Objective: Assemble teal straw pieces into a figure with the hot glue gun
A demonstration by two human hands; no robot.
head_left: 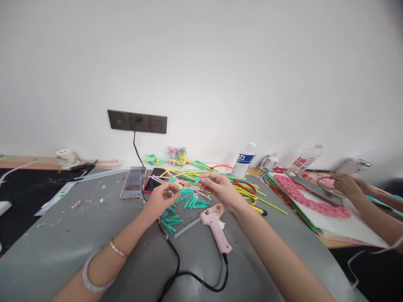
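Note:
My right hand (pixel 219 189) pinches a short teal pipe cleaner piece (pixel 202 179) between thumb and fingertips, above the table. To its left, my left hand (pixel 162 200) has its fingers curled together. A teal pipe cleaner loop (pixel 187 191) shows right at its fingertips, but I cannot tell whether they grip it. Several folded teal pipe cleaner pieces (pixel 191 202) lie below and between the hands, with more teal pieces (pixel 171 223) nearer me. A pink glue gun (pixel 217 233) with a clear glue stick (pixel 188 227) in its back rests under my right wrist.
Long yellow and green pipe cleaners (pixel 252 195) spread behind my hands. Two phones, one pink-edged (pixel 151 183), lie at left. A water bottle (pixel 244 161) and small pipe cleaner figures (pixel 177 155) stand by the wall. The black cord (pixel 201 274) crosses the front. Another person's hands (pixel 348 184) work at right.

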